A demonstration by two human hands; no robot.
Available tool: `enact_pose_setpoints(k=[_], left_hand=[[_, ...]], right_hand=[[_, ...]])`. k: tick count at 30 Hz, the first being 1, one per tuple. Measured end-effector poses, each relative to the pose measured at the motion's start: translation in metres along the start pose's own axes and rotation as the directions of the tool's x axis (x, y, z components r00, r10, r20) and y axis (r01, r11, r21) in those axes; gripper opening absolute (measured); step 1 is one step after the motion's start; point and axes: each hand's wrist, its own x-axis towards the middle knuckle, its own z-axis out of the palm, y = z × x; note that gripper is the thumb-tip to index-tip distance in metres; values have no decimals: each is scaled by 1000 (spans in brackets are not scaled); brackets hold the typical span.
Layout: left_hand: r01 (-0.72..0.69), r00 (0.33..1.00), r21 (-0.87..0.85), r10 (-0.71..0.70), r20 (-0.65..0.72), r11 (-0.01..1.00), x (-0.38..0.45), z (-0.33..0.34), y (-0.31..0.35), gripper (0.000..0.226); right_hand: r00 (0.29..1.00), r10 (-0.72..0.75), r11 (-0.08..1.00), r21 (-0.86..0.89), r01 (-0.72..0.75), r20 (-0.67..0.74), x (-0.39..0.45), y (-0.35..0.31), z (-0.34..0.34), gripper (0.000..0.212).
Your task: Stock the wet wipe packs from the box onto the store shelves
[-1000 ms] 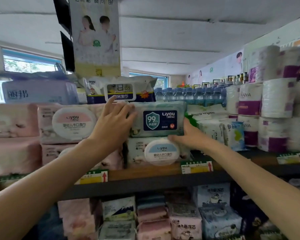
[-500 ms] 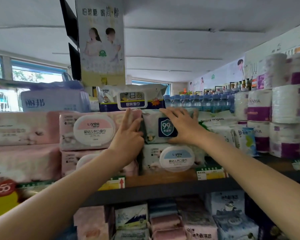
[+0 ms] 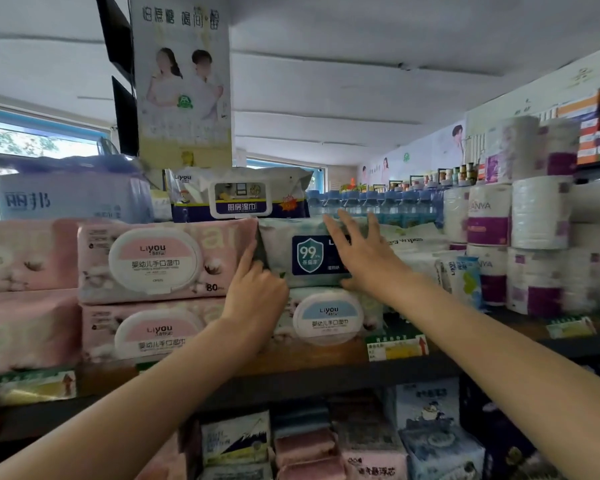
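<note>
**Both hands on the 99% pack, top of the stack**

My right hand (image 3: 361, 258) lies flat, fingers spread, against the face of the green wet wipe pack (image 3: 305, 254). My left hand (image 3: 253, 292) pinches its left edge, beside the pink pack (image 3: 156, 259). The green pack sits on a blue-lidded pack (image 3: 326, 315) on the shelf (image 3: 309, 372).

A tall poster (image 3: 182, 81) of two people hangs from the ceiling above the shelving. Toilet rolls (image 3: 534, 216) with purple print are stacked at the right. A row of blue-capped water bottles (image 3: 374, 202) stands behind. Windows (image 3: 39, 140) at the left show green trees outside. Small jars (image 3: 461, 172) line up along the far right wall.
</note>
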Motion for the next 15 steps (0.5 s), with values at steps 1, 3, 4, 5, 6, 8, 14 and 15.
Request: enact_pose_setpoints(k=[1, 3, 4, 5, 6, 8, 14, 15], left_hand=[[9, 1000, -15, -9, 17, 1000, -2, 1, 1, 30], [23, 1000, -67, -22, 13, 998, -4, 3, 3, 29], [27, 1000, -99, -27, -1, 995, -4, 3, 3, 28], [36, 999, -131, -38, -12, 991, -4, 3, 3, 27], [45, 999, -145, -46, -5, 988, -3, 1, 2, 27], [55, 998, -143, -53, 18, 988, 0, -4, 0, 28], [-9, 994, 3, 10, -113, 1000, -8, -5, -17, 14], [-32, 990, 48, 38, -139, 998, -9, -2, -23, 18]], right_hand=[[1000, -9, 999, -41, 9, -6, 3, -2, -1, 100], [998, -46, 992, -116, 41, -41, 6, -8, -1, 100], [995, -71, 988, -143, 62, -64, 7, -12, 0, 101], [991, -97, 982, -169, 81, -89, 8, -16, 1, 102], [986, -122, 976, -194, 99, -113, 8, -18, 3, 103], [975, -169, 964, -230, 134, -142, 10, -19, 4, 103], [974, -225, 967, -121, 224, 4, 18, -10, -8, 110], [970, -243, 963, -114, 243, 10, 19, -7, -11, 110]])
